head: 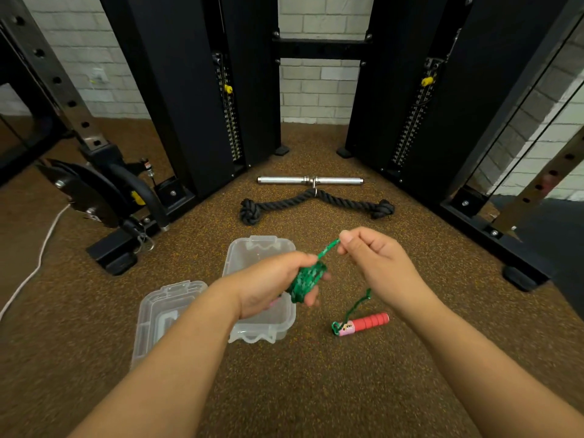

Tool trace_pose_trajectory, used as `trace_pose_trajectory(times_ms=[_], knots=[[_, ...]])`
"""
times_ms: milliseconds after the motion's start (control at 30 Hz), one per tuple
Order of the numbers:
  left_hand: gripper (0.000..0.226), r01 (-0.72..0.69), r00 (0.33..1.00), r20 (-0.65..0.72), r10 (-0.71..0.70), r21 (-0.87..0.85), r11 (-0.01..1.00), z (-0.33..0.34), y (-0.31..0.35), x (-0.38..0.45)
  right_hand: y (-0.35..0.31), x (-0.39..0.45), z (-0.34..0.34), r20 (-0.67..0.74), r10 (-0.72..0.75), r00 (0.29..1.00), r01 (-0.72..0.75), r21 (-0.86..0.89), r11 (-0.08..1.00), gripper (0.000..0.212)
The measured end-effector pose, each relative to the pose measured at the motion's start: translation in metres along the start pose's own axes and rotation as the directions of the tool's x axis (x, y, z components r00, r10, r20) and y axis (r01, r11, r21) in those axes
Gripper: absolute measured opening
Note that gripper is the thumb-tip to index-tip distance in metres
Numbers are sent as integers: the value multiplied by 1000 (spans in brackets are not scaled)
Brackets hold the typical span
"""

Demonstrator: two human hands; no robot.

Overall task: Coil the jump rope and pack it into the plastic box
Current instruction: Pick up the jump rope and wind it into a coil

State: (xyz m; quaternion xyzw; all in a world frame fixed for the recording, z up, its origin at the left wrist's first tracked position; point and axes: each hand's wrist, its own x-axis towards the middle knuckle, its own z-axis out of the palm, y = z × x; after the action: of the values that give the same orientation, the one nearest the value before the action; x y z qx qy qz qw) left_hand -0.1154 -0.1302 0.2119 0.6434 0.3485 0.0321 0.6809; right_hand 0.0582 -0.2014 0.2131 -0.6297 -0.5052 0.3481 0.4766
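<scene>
My left hand [271, 279] grips a bundle of green jump rope [308, 281] wound in several loops, held above the clear plastic box [245, 254]. My right hand [376, 257] pinches a strand of the same rope just right of the bundle, and the cord runs taut between the two hands. From under my right hand a loose strand drops to the red and pink handle [363, 324], which lies on the floor right of the box. The box stands open and looks empty. Something pink shows under my left palm, perhaps the other handle.
The box's clear lid [155, 314] lies on the brown speckled floor left of the box. Farther back lie a black triceps rope [316, 203] and a steel bar [309, 180]. Black cable-machine columns stand behind, and a machine base [110, 251] sits at the left.
</scene>
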Motion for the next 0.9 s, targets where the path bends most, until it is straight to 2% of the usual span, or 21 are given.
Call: trace_pose_trajectory(times_ms=[133,267,333,433,533,633,767,833,900], knots=[[29,-37,997,55,45,-139,990,5,2,1,12,4,0,-33,88,996,-87,38,996,32],[24,-70,997,-38,61,-319,945,3,3,0,29,5,2,-22,176,984,-174,60,983,36],[22,-115,992,-96,80,-450,886,-2,3,0,38,5,3,-5,201,980,-201,-8,980,38],[24,-188,978,-197,75,-652,735,-12,4,-1,49,1,7,81,205,975,-198,-92,976,38],[33,-268,951,-305,51,-727,632,-17,2,1,54,-6,15,184,177,967,-131,-237,963,32],[47,-292,945,-325,44,-771,567,-17,3,2,53,-12,24,262,137,955,-36,-359,933,24],[55,-316,930,-365,39,-741,593,-12,5,3,46,-16,31,330,169,929,12,-482,876,23],[55,-324,919,-390,54,-672,666,-10,5,3,43,-18,34,361,152,920,70,-532,844,26],[53,-317,900,-429,69,-540,780,-10,3,5,40,-21,38,394,121,911,120,-534,837,28]])
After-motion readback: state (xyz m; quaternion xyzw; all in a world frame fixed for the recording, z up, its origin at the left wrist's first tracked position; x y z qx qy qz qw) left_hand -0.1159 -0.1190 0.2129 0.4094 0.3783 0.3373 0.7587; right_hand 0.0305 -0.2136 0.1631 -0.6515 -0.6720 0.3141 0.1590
